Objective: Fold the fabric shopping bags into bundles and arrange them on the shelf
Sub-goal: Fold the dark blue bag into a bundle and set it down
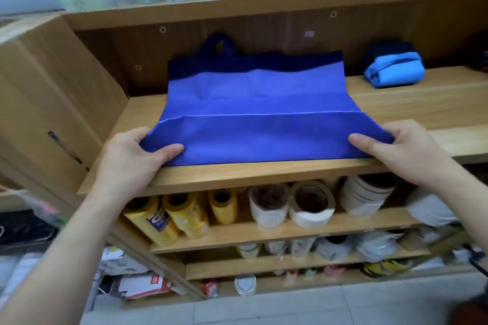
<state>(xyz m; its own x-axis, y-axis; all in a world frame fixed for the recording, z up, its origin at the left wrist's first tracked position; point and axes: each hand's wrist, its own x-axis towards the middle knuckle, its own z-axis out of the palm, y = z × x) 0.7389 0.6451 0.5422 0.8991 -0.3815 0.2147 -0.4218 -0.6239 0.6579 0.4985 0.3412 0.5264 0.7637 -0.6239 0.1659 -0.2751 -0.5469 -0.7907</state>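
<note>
Two hands on it, one per corner: left hand (134, 158) pinches the near-left corner of the bag (258, 103) and right hand (401, 150) pinches the near-right, thumbs on top of the fabric and fingers curled round the corners. The bag lies flat on the shelf (264, 178) with its bottom edge at the front lip and its handle (216, 45) up against the back panel. A crease runs across just beyond the thumbs, so my read is that the step in hand is the first fold, near edge going away towards the handle. To do it well: lift both corners together and level, hold light tension between the hands so the edge doesn't sag, and land it square to the side edges. Then flatten from centre outward before the next fold. The left end of that crease looks rumpled, so smooth it first or the bundle comes out skewed. The fabric looks thin and stiff-ish and should hold a pressed fold. The handle is best left free for wrapping, judging by the light blue bundle (394, 70) at right rear, which has a strap across it. That spot, well apart from the bag, looks like the target row. Tape rolls (311, 203) on the shelf below are not in the way.
</note>
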